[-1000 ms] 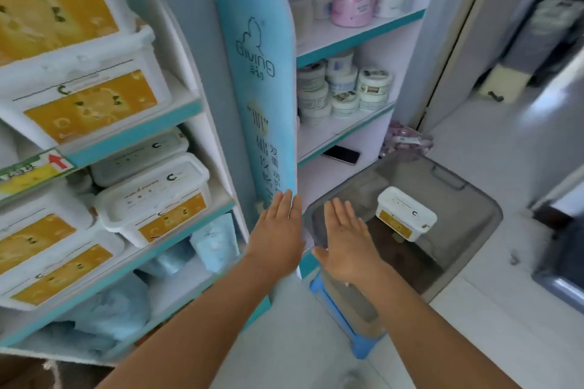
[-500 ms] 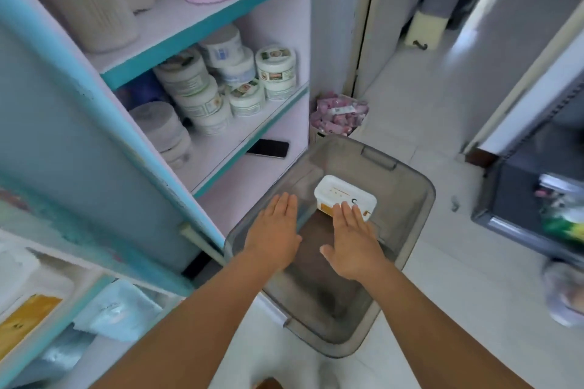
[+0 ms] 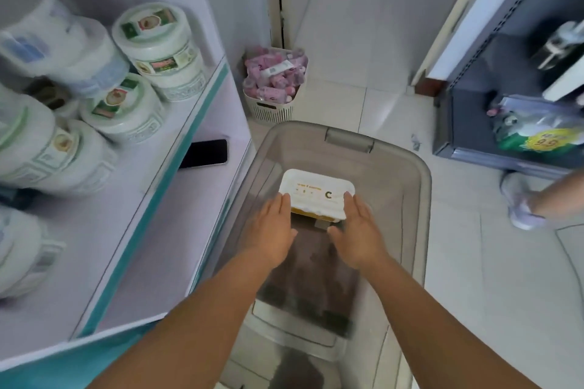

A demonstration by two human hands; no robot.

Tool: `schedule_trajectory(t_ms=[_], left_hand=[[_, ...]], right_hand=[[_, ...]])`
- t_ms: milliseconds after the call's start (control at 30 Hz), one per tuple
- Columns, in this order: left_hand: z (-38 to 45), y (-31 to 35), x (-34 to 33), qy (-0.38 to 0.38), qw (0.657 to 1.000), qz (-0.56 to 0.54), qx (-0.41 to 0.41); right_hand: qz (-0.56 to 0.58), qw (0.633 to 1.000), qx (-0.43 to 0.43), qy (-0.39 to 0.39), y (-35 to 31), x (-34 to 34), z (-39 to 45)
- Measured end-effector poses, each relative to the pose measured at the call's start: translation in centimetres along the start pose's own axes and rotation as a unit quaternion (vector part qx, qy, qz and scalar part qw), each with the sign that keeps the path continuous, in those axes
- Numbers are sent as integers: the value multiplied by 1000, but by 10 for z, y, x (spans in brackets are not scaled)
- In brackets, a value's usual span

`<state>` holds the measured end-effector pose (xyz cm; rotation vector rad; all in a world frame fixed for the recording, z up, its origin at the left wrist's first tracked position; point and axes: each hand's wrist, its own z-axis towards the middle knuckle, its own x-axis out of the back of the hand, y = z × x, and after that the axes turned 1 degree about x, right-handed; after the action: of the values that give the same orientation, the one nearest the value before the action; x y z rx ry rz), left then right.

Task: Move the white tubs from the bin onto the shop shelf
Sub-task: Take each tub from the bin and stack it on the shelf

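Note:
One white tub [image 3: 316,193] with a yellow label band lies inside the grey see-through bin [image 3: 420,199] on the floor. My left hand [image 3: 271,230] reaches down into the bin, fingers straight, its fingertips at the tub's left end. My right hand [image 3: 358,234] is on the other side, fingers straight, fingertips at the tub's right end. Neither hand has closed around the tub. The shop shelf [image 3: 177,142] with its teal edge stands to the left of the bin.
Round white jars [image 3: 155,47] crowd the shelf, and a black phone [image 3: 205,153] lies on its lower board. A white basket of pink packs [image 3: 273,85] stands behind the bin. At the right are a dark display rack [image 3: 505,123] and another person's foot [image 3: 521,202].
My view swung from the shelves down to the bin. Both hands went forward and down into it, spread apart, and now flank the tub's two ends.

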<state>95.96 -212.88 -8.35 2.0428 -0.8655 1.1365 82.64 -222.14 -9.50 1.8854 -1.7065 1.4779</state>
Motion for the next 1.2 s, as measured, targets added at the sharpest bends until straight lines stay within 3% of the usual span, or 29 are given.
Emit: schedule_trajectory(t_ms=[167,367,500,800,1067,1200], left_hand=[[55,-7,-30,-52,998,-22,26],[84,-13,-63,-58,996,-44,47],[86,-10,-82,-24,994,-80,67],[95,-3,-95,84,968,-206,115],[61,-2,-82,121,933,-301,158],[21,7,-63,156,903,-360,173]], right_hand=[[93,990,-104,19,10,-29,46],[182,966,-169,66,22,-56,77],[219,947,-197,127,29,-67,88],[280,904,-267,184,38,-71,108],[278,910,-241,191,33,-42,74],[281,921,-187,195,24,-14,40]])
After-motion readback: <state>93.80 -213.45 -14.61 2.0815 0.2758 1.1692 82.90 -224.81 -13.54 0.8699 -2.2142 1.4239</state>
